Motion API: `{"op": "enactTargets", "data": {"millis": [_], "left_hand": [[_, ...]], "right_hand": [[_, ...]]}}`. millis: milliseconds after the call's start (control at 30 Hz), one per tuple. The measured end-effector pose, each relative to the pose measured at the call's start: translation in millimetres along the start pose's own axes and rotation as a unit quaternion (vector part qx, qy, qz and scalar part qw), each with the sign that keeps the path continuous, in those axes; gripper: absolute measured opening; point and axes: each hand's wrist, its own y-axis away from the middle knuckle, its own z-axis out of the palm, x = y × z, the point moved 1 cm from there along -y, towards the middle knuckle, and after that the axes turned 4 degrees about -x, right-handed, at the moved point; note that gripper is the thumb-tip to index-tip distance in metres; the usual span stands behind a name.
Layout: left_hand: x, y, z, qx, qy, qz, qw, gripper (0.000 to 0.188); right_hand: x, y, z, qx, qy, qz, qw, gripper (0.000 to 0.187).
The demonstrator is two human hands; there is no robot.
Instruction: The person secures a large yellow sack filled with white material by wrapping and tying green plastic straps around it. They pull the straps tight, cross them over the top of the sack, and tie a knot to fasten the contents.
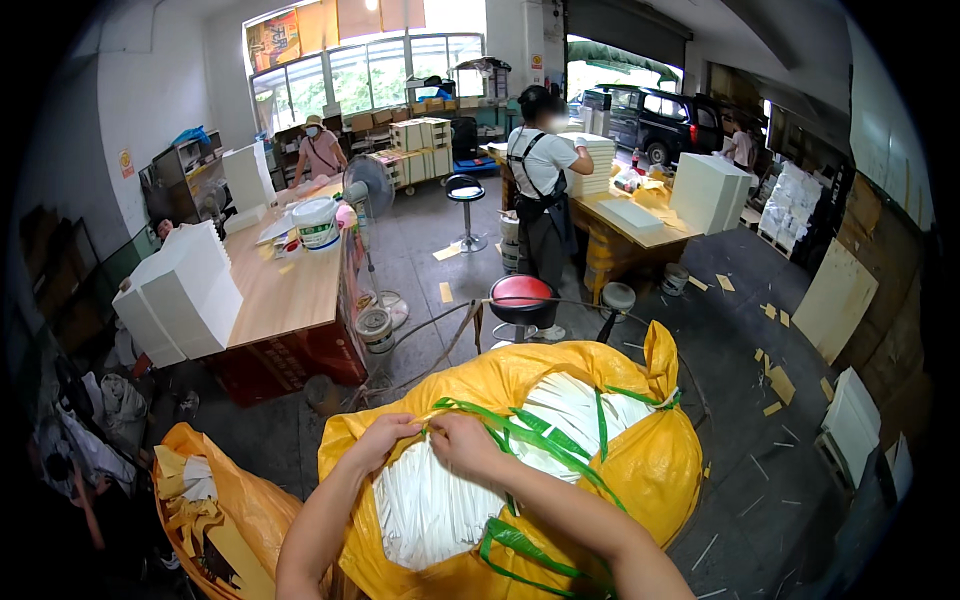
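A large yellow woven sack, stuffed with thin white strips, stands right in front of me. Flat green straps cross its open top, and another loop lies loose over the near side. At the sack's far-left rim my left hand pinches the yellow edge. Close beside it my right hand has its fingers curled at the same rim, where a green strap starts; its fingertips are partly hidden. Both forearms reach over the sack.
An orange bag of yellow and white scraps sits at the left. Beyond the sack are a red-topped stool, a wooden table with white stacks, and a fan. A person works at another table. Scraps litter the right floor.
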Motion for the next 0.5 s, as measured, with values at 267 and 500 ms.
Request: {"op": "enactTargets", "data": {"millis": [267,500], "left_hand": [[6,13,3,-0.038,-0.068,-0.002,0.997,0.026],[53,29,19,0.194,-0.533,0.244,0.787,0.013]], "right_hand": [[-10,-10,-6,-0.054,0.008,0.074,0.996,0.030],[-31,1,-34,-0.226,0.143,0.129,0.955,0.027]]}}
